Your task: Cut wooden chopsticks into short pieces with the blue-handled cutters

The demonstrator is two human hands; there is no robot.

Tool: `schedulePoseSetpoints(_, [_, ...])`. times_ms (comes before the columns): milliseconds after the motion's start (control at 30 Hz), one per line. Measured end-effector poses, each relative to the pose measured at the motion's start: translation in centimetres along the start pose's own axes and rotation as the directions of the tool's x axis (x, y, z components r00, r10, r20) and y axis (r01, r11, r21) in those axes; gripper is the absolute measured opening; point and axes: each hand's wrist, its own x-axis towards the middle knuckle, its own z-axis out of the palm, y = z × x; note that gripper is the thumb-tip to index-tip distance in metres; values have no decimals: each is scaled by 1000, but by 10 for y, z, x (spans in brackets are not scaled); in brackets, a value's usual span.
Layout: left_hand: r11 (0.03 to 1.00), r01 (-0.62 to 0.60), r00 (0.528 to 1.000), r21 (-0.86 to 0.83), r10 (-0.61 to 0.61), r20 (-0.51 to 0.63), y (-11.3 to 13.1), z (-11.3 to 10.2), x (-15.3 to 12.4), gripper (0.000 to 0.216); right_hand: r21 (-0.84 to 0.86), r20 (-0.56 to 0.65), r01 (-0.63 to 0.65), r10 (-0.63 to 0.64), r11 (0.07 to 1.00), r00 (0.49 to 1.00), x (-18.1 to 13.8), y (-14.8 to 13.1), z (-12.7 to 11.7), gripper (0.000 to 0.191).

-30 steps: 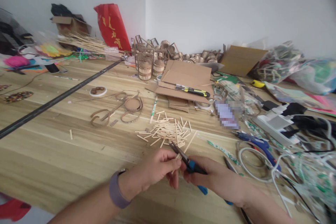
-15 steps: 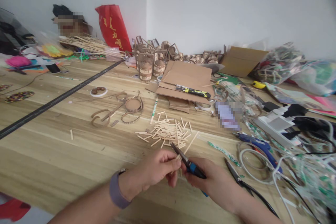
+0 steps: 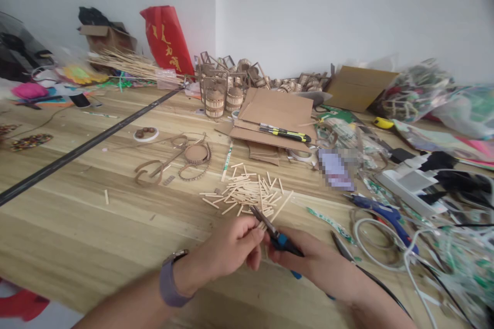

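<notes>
My left hand (image 3: 231, 247), with a watch on a purple strap at the wrist, is closed in a pinch on a few thin wooden sticks (image 3: 262, 226). My right hand (image 3: 318, 264) is wrapped round cutting pliers (image 3: 284, 244) with blue and black handles. Their dark jaws point up and left, right against the sticks at my left fingertips. Whether the jaws are fully closed I cannot make out. Just beyond both hands lies a loose pile of short wooden sticks (image 3: 247, 190). One longer stick (image 3: 283, 206) slants from the pile's right side toward the pliers.
Black-handled scissors (image 3: 343, 248) lie beside my right forearm, near a blue glue gun (image 3: 380, 211) and tangled cables. Behind the pile are cardboard sheets (image 3: 274, 108) with a utility knife (image 3: 285, 132) on top. Small stick-built buckets (image 3: 214, 104) stand farther back. A long black bar (image 3: 88, 141) crosses the left.
The view has shifted very slightly. The pliers and my right hand have tilted a little, with the handles appearing somewhat more spread. My left hand keeps its pinch on the sticks.
</notes>
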Motion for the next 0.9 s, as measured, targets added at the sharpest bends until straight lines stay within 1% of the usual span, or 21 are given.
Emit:
schedulePoseSetpoints(133, [999,21,1000,-28,-21,9,3,3,-1,34,77,14,-38,37,996,999,-4,2,-3,16])
schedulePoseSetpoints(233, [1000,17,1000,-21,-17,1,3,3,0,38,99,21,-55,53,994,998,-4,3,-3,16])
schedulePoseSetpoints(333, [1000,11,1000,10,-11,-7,1,2,0,41,70,28,-43,41,997,999,-3,2,-2,16])
schedulePoseSetpoints(433, [1000,10,1000,10,-9,-20,-1,2,-1,43,29,7,-26,26,999,1000,-2,1,-1,13])
schedulePoseSetpoints(567, [998,8,1000,-56,-9,-26,-4,3,1,45,7,-22,-12,12,1000,1000,-1,0,0,5])
schedulePoseSetpoints(700, [987,-20,999,-162,14,-36,-4,5,4,47,-34,-59,-14,12,999,998,1,-1,3,4])
schedulePoseSetpoints(900, [981,-25,999,-195,18,-37,-6,5,6,46,-107,-141,-32,17,994,990,4,7,10,1])
